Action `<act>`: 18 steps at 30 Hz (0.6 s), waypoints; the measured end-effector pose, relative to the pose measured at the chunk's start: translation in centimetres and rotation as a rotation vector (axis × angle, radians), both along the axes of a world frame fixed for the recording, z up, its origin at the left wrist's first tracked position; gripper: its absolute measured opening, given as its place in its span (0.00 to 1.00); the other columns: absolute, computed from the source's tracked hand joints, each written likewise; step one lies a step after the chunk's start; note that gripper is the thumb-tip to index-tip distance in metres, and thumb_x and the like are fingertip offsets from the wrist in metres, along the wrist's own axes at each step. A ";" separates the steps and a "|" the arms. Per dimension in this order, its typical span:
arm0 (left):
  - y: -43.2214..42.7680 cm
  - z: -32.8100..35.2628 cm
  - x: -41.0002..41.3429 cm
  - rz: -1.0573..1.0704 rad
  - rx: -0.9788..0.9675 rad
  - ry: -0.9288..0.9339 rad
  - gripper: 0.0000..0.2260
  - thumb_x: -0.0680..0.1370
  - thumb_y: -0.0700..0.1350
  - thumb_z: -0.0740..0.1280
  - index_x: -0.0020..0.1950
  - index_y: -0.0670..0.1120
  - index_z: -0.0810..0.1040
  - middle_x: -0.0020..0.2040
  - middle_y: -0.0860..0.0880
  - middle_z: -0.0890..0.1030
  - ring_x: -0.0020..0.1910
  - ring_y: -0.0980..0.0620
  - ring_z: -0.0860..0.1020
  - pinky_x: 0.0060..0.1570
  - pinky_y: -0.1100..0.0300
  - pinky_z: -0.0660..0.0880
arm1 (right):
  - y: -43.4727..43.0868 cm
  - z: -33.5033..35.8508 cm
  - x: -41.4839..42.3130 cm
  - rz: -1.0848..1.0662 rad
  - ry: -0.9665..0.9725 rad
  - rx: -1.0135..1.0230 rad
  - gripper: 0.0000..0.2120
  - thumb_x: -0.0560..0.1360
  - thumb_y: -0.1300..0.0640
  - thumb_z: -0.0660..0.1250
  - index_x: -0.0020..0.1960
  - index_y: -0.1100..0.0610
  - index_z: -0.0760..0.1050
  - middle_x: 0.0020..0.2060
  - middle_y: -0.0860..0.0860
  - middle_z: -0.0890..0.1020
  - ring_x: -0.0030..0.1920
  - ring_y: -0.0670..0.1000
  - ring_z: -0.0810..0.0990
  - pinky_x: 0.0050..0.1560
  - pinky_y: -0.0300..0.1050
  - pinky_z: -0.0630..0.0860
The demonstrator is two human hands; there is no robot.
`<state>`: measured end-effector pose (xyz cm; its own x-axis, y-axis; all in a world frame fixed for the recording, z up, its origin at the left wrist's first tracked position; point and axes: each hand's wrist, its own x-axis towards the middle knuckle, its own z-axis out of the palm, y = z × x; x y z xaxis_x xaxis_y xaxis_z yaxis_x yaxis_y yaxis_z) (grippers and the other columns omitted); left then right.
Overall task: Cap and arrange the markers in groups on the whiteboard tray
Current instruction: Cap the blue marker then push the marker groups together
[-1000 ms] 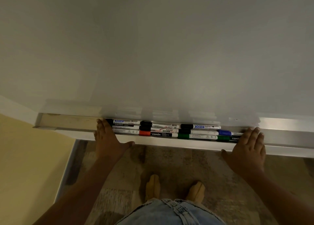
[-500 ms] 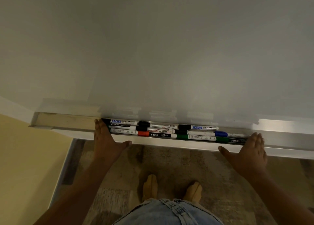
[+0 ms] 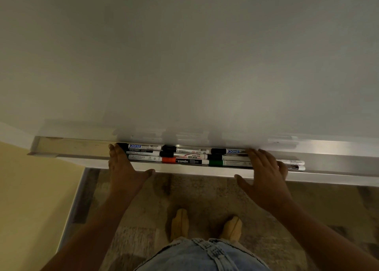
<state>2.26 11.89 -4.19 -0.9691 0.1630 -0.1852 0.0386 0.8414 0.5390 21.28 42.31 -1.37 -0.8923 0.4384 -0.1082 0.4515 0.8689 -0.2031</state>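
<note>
Several capped markers lie end to end in rows on the metal whiteboard tray [image 3: 336,149]. Among them are a black-capped DOMS marker [image 3: 143,147], a red-capped camlin marker [image 3: 184,161] and a green-capped marker [image 3: 227,163]. My left hand [image 3: 125,168] lies flat with straight fingers against the left end of the rows. My right hand [image 3: 264,174] lies flat over the rows right of centre, fingers straight, covering part of the green and blue markers. Two white marker ends [image 3: 295,165] stick out to the right of my right hand.
The whiteboard [image 3: 184,65] rises above the tray. The tray's left end [image 3: 67,147] is bare. A yellow wall [image 3: 30,199] is at the left. Below are a patterned floor [image 3: 205,195] and my feet [image 3: 205,225].
My right hand has slid left along the tray, from beyond the right end of the rows onto them. The left hand has stayed at the left end.
</note>
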 end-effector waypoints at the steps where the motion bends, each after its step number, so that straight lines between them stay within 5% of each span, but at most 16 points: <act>1: 0.0 -0.1 -0.1 0.003 -0.001 -0.001 0.57 0.64 0.53 0.79 0.77 0.41 0.41 0.78 0.42 0.43 0.77 0.46 0.43 0.75 0.46 0.47 | -0.2 -0.1 -0.1 0.017 -0.003 -0.003 0.38 0.69 0.34 0.60 0.74 0.52 0.59 0.72 0.51 0.66 0.73 0.52 0.58 0.68 0.61 0.56; 8: -0.1 0.0 -0.1 0.003 0.016 0.009 0.57 0.64 0.53 0.80 0.77 0.41 0.42 0.78 0.42 0.44 0.77 0.45 0.45 0.74 0.44 0.51 | 0.0 0.1 -0.1 0.005 0.054 -0.071 0.35 0.71 0.37 0.65 0.73 0.50 0.61 0.71 0.50 0.68 0.72 0.51 0.60 0.68 0.57 0.56; 14: -1.1 0.3 -0.5 -0.016 0.043 0.001 0.55 0.62 0.53 0.80 0.77 0.41 0.48 0.78 0.40 0.52 0.76 0.42 0.52 0.73 0.42 0.54 | 2.7 1.2 2.1 -0.328 0.225 -0.230 0.30 0.72 0.50 0.71 0.70 0.53 0.65 0.66 0.57 0.73 0.65 0.58 0.71 0.63 0.60 0.69; 18: -2.6 1.1 -1.7 0.009 0.012 -0.054 0.55 0.57 0.61 0.80 0.74 0.43 0.55 0.73 0.39 0.63 0.72 0.39 0.63 0.67 0.38 0.66 | 5.7 1.3 4.1 -0.456 0.147 -0.043 0.32 0.73 0.47 0.69 0.71 0.58 0.63 0.69 0.62 0.69 0.70 0.62 0.65 0.66 0.65 0.63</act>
